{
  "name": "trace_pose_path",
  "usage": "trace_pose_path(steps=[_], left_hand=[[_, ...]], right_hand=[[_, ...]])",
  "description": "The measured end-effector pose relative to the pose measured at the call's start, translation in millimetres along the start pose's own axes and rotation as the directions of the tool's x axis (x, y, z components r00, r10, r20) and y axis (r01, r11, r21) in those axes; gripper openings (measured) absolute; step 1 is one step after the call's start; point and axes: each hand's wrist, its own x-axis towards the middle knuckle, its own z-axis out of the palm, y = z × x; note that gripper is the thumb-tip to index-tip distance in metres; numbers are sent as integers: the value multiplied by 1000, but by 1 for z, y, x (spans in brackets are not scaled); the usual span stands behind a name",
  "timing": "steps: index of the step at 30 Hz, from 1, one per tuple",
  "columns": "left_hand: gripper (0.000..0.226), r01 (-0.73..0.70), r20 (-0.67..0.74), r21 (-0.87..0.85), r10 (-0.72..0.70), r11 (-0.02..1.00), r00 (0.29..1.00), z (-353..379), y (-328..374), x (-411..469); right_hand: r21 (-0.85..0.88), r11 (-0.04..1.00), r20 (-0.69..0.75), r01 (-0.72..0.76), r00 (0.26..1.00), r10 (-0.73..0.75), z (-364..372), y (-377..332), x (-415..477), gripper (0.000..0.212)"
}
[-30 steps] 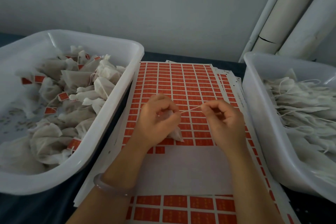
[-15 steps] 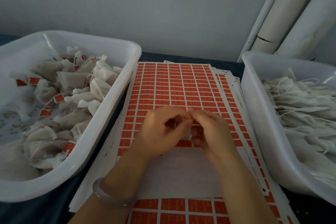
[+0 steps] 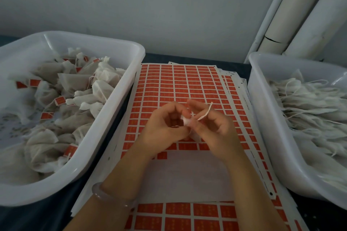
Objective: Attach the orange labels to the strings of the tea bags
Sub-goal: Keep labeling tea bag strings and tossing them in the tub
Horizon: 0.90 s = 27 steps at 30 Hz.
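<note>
Above the middle of the label sheet (image 3: 178, 84), the left hand (image 3: 165, 127) pinches a small tea bag (image 3: 185, 121) in its fingers while the right hand (image 3: 217, 131) pinches the string (image 3: 206, 112), loose end upright, likely keeping it clear for a label.

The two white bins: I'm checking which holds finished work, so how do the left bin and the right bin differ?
Labels: the left bin's tea bags carry orange labels; the right bin's show only bare white strings.
Pose: the left bin's bags lie puffed and jumbled; the right bin's lie flat, roughly aligned.
Shared: both are white plastic bins flanking the label sheet.
</note>
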Motion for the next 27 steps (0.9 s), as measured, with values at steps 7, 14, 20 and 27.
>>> trace_pose_path(steps=[7,14,20,27], left_hand=[[34,83,-194,448,7,890,981,-5,-3,2],[21,28,-136,720,101,693,986,-2,1,-2],[13,-86,-13,807,163,585,987,-3,4,-1],[16,-96,-96,820,300,564,949,2,-4,0]], right_hand=[[-246,969,-31,-20,999,13,-3,7,2,9],[-207,977,-186,48,979,-87,7,11,-1,23],[-161,986,-233,34,970,-71,10,11,0,16],[-228,957,-250,180,939,-236,15,10,-1,28]])
